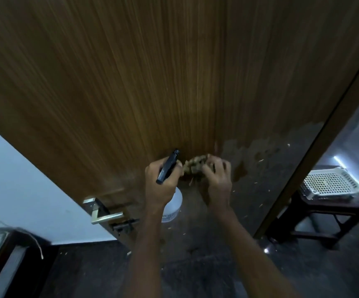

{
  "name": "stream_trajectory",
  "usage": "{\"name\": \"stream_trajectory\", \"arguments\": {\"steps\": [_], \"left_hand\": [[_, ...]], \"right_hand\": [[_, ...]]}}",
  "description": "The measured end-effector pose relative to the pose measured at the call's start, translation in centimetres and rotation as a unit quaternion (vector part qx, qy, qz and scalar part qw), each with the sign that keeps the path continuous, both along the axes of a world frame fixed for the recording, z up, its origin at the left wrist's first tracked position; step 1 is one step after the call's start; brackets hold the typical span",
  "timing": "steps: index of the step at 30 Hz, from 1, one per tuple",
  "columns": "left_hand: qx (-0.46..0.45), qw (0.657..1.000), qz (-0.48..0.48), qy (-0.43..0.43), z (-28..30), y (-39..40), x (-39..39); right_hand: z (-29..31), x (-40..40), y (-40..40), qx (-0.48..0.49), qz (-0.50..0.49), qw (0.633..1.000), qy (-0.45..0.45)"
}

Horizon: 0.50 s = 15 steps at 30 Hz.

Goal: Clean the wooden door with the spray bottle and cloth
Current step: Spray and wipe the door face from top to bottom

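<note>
Both forearms extended forward. The left hand [161,183] gripped the spray bottle [172,202] by its black trigger head; the right hand [218,179] clutched the bunched cloth [198,167] beside it, before the wooden door [152,78].

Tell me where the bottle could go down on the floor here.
Bare dark floor lies below the forearms, between the door and the stool. It is crowded beside the stool, with a white basket on top, and by the cabinet at lower left.
</note>
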<state>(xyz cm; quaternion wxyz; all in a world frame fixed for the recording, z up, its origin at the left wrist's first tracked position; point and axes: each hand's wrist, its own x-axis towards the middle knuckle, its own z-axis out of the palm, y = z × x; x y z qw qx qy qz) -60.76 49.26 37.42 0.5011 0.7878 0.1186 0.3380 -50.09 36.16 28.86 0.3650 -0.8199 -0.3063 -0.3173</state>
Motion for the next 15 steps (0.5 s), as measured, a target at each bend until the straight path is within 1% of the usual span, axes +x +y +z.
{"name": "stream_trajectory", "arguments": {"steps": [2, 3, 4, 6, 9, 11, 13, 15], "left_hand": [[0.016, 1.0, -0.01, -0.005, 0.6, 0.0, 0.6], [0.025, 0.999, -0.018, -0.006, 0.8, 0.0, 0.9], [0.036, 0.999, -0.022, -0.007, 0.9, 0.1, 1.2], [0.047, 0.999, -0.024, -0.004, 0.9, 0.1, 1.8], [0.053, 0.998, -0.041, -0.017, 0.8, -0.4, 2.6], [0.051, 0.997, -0.057, -0.013, 0.4, -0.7, 3.2], [0.044, 0.996, -0.072, -0.008, 0.0, -0.9, 3.6], [0.046, 0.995, -0.086, -0.005, -0.2, -1.5, 4.0]], "right_hand": [[-2.2, -0.1, -1.4, -0.049, 0.029, 0.996, 0.074], [-2.3, 0.0, -1.8, -0.056, 0.037, 0.994, 0.089], [-1.7, 0.1, -2.0, -0.056, 0.038, 0.994, 0.085], [0.5, 0.2, -1.6, -0.028, 0.015, 0.998, 0.048], [4.2, 1.6, -0.5, 0.078, -0.048, 0.995, -0.049], [4.2, 2.7, 0.0, 0.106, -0.078, 0.989, -0.062], [1.2, 2.3, -0.3, 0.076, -0.077, 0.994, -0.022], [-2.2, 1.1, -1.8, 0.03, -0.058, 0.996, 0.054]]}}
